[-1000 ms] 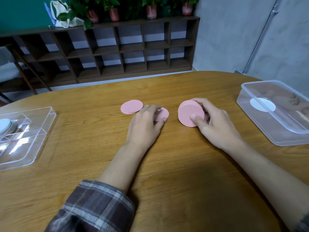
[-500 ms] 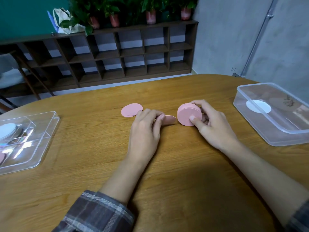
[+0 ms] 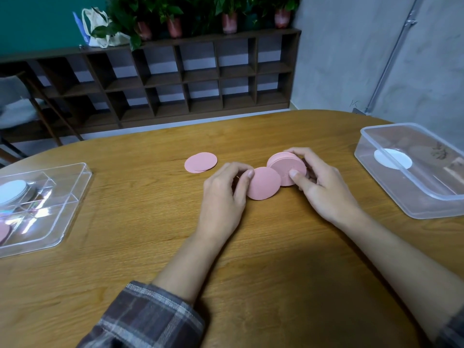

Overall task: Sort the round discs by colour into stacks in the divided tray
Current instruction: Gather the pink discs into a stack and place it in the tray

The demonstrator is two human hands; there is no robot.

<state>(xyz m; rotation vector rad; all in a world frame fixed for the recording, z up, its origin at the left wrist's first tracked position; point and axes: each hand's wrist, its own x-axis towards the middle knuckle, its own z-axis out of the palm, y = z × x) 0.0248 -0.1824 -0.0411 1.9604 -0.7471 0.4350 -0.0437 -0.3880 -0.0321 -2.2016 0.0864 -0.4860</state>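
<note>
On the table [image 3: 276, 267], hands [image 3: 223, 197] [image 3: 326, 192] grip a pink disc [image 3: 263, 184] and stack [image 3: 285, 165]

You have nothing legible here. The top disc of the pink stack [image 3: 286, 167] in your right hand [image 3: 326, 194] bears a faint marking beside your thumb, too small to read. The clear container [image 3: 401, 197] at the table's [image 3: 276, 247] right edge shows a brown figure [image 3: 438, 153], not lettering. A scratch mark [image 3: 354, 103] on the wall [image 3: 339, 71] may be a K; you cannot tell.

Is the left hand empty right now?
No, the left hand pinches a single pink disc at its edge, beside the pink stack gripped by the right hand.
</note>
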